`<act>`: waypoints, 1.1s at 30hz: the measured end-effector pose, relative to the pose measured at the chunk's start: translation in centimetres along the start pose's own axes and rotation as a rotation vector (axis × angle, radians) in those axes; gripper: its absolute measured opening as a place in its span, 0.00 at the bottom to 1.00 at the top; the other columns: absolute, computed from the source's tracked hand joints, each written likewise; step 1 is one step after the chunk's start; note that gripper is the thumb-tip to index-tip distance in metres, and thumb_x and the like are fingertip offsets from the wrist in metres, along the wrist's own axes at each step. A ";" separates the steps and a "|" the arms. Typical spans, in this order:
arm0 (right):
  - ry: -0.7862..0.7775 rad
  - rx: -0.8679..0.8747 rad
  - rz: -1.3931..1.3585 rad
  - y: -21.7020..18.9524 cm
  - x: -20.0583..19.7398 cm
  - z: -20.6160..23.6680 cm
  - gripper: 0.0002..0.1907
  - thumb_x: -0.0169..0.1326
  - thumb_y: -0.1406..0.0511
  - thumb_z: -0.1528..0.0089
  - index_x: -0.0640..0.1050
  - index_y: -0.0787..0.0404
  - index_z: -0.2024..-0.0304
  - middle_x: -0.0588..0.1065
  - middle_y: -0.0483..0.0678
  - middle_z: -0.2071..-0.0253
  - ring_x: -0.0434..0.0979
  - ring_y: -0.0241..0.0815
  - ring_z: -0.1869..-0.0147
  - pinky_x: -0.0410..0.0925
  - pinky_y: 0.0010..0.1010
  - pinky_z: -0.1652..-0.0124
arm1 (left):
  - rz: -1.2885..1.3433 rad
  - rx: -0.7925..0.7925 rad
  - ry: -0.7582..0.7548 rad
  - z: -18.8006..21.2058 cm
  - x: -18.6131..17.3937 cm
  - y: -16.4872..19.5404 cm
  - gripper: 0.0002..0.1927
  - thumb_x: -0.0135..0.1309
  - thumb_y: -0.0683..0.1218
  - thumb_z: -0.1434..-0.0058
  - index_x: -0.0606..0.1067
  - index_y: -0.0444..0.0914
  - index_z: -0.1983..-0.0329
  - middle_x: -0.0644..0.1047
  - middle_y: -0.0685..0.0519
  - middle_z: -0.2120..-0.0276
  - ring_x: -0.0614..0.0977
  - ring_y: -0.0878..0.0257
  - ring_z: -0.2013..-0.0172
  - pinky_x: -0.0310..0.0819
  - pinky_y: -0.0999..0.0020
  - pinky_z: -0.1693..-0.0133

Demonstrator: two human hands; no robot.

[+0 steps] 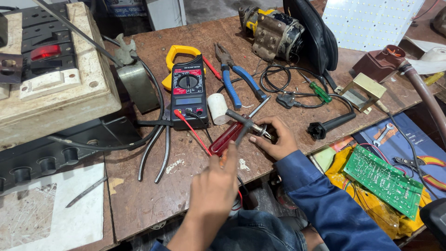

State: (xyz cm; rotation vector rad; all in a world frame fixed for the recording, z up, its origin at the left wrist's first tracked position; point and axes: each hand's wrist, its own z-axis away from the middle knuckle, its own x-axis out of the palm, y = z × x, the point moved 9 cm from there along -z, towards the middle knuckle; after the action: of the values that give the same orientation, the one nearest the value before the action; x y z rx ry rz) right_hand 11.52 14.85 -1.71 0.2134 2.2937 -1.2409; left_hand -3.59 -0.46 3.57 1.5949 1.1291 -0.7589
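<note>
The left hand (211, 186) holds a red screwdriver (227, 138). The right hand (274, 137) pinches a small metal part (264, 131). Best keep both steady near the surface's (139, 200) front edge.

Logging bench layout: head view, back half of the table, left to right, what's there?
Switchboard → yellow clamp meter → blue-handled pliers → motor → green screwdriver → brass bracket → white LED panel.

We look down on a worn brown wooden table (148, 195), scratched and stained, under even light. A grimy cream switchboard (60, 79) stands at its left end, a white panel of small lights (367, 23) leans at the far right corner.
</note>
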 end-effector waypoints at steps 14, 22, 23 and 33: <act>0.007 -0.065 -0.038 0.1 0.0 -0.1 0.24 0.70 0.67 0.48 0.78 0.61 0.51 0.77 0.47 0.56 0.78 0.38 0.51 0.71 0.30 0.52 | 0.026 0.106 -0.029 0.6 1.6 2.2 0.35 0.54 0.39 0.46 0.64 0.32 0.32 0.76 0.37 0.66 0.83 0.46 0.77 0.79 0.52 0.75; -0.001 0.130 -0.029 1.2 0.1 0.1 0.24 0.72 0.64 0.49 0.79 0.58 0.52 0.77 0.46 0.60 0.78 0.35 0.59 0.72 0.28 0.59 | -0.033 -0.047 0.112 -1.6 -1.6 -1.5 0.31 0.55 0.40 0.43 0.66 0.35 0.34 0.76 0.37 0.66 0.83 0.45 0.75 0.79 0.53 0.75; 0.001 0.099 -0.034 0.9 0.1 0.1 0.24 0.73 0.64 0.49 0.79 0.59 0.52 0.77 0.46 0.60 0.78 0.35 0.59 0.72 0.28 0.58 | -0.031 -0.022 0.099 -1.6 -1.4 -1.2 0.32 0.55 0.40 0.44 0.66 0.34 0.33 0.76 0.37 0.66 0.83 0.45 0.75 0.79 0.53 0.75; -0.010 0.087 -0.100 0.5 0.2 0.2 0.24 0.72 0.66 0.49 0.77 0.59 0.52 0.77 0.44 0.59 0.78 0.33 0.58 0.72 0.26 0.58 | -0.049 0.039 0.015 -1.0 0.5 0.1 0.36 0.56 0.39 0.47 0.64 0.33 0.32 0.75 0.38 0.67 0.83 0.46 0.76 0.79 0.54 0.77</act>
State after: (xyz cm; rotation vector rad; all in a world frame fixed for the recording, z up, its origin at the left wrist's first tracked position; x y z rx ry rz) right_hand 11.59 14.98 -2.25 0.1243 2.2684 -1.3906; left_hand -3.31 0.66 3.48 1.6123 1.1742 -0.8065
